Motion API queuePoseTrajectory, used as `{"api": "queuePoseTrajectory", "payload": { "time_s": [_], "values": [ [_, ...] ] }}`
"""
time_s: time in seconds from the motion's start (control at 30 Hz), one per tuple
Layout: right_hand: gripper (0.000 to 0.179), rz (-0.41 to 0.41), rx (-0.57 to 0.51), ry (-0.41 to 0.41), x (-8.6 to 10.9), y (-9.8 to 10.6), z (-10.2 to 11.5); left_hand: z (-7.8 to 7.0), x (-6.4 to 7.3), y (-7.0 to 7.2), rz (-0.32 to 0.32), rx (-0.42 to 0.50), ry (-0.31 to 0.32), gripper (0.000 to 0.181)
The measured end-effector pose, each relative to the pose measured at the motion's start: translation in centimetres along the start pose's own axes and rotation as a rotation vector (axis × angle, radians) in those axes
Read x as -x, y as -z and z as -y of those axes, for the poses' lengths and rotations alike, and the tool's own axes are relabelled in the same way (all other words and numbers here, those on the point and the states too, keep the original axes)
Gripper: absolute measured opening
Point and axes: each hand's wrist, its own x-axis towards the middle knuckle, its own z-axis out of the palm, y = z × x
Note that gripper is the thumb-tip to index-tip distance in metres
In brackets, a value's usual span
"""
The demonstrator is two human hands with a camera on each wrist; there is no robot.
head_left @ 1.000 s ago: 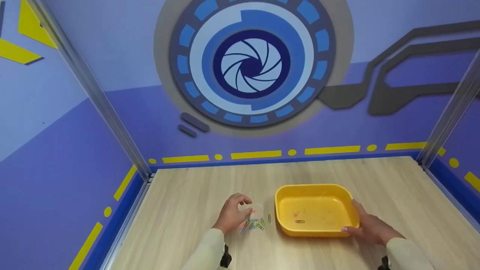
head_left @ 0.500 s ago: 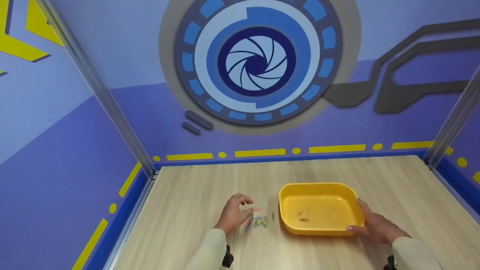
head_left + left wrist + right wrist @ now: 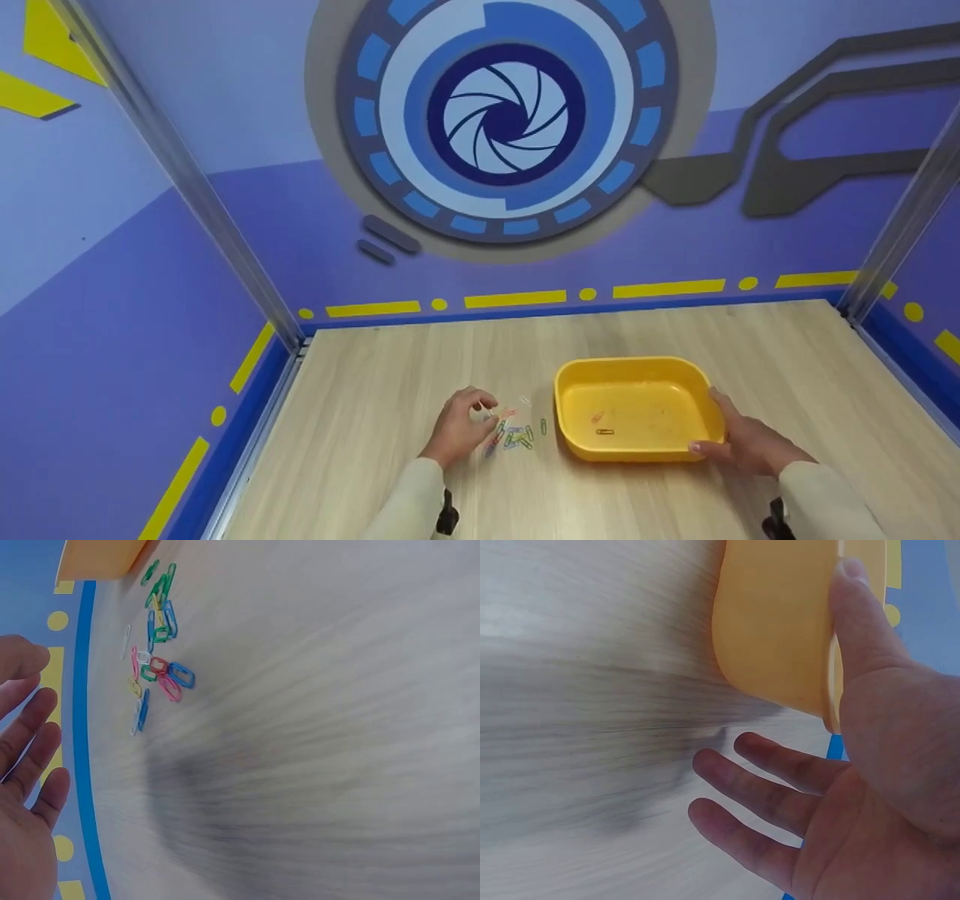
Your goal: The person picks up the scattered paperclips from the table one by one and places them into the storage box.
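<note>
My left hand (image 3: 457, 430) is raised just left of a loose pile of coloured paper clips (image 3: 517, 437). Its thumb and index finger pinch a thin whitish paper clip (image 3: 487, 409); the other fingers are loosely bent in the left wrist view. Right of the pile stands a yellow plastic bin (image 3: 637, 454). On its floor lie a dark paper clip (image 3: 605, 432) and a reddish one (image 3: 598, 417). My right hand (image 3: 754, 441) holds the bin's near right corner, thumb on the rim. In the right wrist view three fingers (image 3: 754, 795) spread free below the bin.
A single green paper clip (image 3: 544, 427) lies between the pile and the bin. The wooden table (image 3: 390, 375) is enclosed by blue and purple printed wall panels (image 3: 255, 247) with metal corner posts (image 3: 892, 210).
A whitish clip now shows between my left thumb and index finger. The right hand stays at the bin's corner; the head view has shifted slightly.
</note>
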Motion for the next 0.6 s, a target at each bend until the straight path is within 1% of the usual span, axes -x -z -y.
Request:
{"api": "queuePoseTrajectory", "payload": {
  "time_s": [0.17, 0.3, 0.4, 0.5, 0.6],
  "values": [
    [0.122, -0.008, 0.012, 0.017, 0.0, -0.1, -0.1, 0.2, 0.3, -0.7, -0.002, 0.011, 0.033, 0.016],
    [0.12, -0.023, 0.021, 0.031, -0.1, -0.3, -0.2, 0.1, 0.4, -1.0, -0.005, 0.021, 0.05, 0.018],
    [0.12, -0.034, 0.025, 0.039, -0.1, -0.4, -0.3, -0.1, 0.3, -1.2, 0.003, 0.032, 0.062, 0.018],
    [0.12, -0.036, 0.031, 0.043, 0.0, -0.3, -0.2, 0.0, 0.3, -1.5, 0.016, 0.035, 0.076, 0.019],
    [0.12, -0.036, 0.035, 0.041, -0.2, -0.3, 0.0, 0.2, 0.3, -1.4, 0.015, 0.033, 0.091, 0.02]
  ]
}}
